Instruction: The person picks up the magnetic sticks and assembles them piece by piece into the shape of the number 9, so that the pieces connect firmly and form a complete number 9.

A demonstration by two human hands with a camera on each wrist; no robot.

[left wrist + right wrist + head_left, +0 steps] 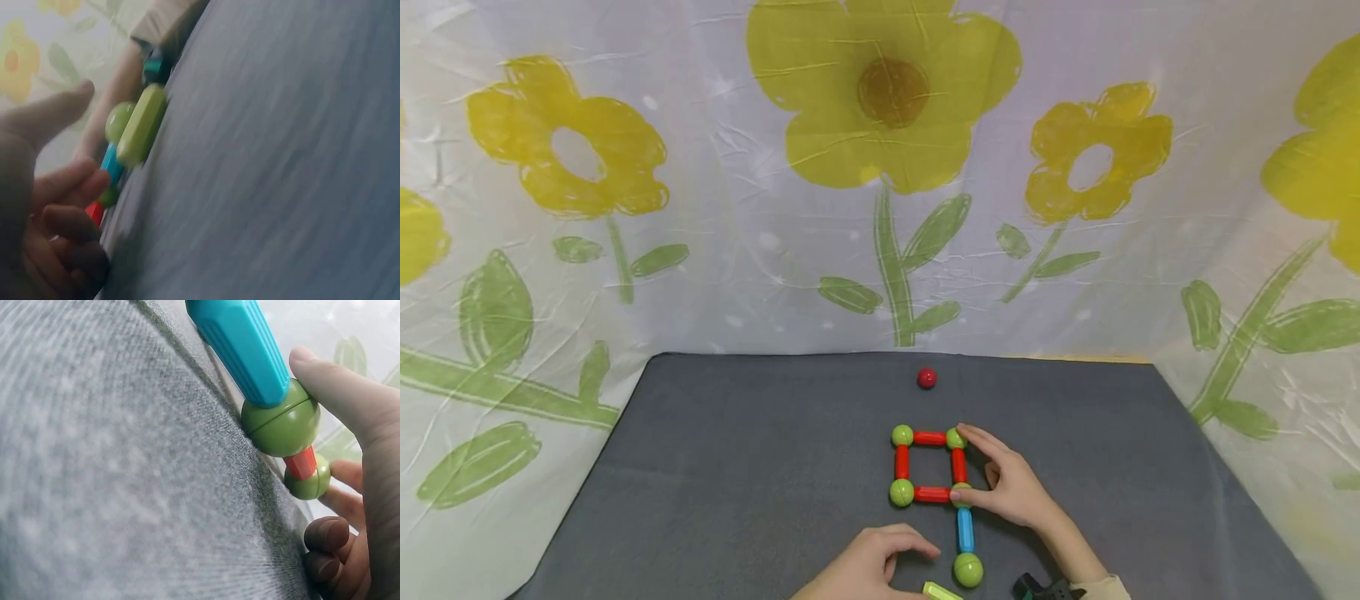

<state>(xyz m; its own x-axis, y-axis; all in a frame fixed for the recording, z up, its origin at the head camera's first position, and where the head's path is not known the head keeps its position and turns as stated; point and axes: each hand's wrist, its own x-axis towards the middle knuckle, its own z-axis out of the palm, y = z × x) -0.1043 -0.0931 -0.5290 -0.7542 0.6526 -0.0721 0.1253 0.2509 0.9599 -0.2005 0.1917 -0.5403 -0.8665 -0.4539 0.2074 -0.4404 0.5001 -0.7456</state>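
A square of red magnetic rods [930, 437] with green balls [902, 492] at its corners lies flat on the dark mat. From its near right corner a blue rod [966, 531] runs towards me, ending in another green ball [968, 570]. My right hand [1013, 487] spans the square's right side, thumb on the near corner ball and index fingertip on the far one. In the right wrist view that thumb touches the green ball [281, 422] beside the blue rod. My left hand [872, 562], fingers loosely bent, holds nothing near a yellow-green rod [142, 128].
A red ball [927, 378] sits alone beyond the square, near the mat's far edge. The dark mat [737, 450] spreads to both sides. Behind it hangs a white cloth [722, 250] printed with yellow flowers. A black device [1045, 588] is at my right wrist.
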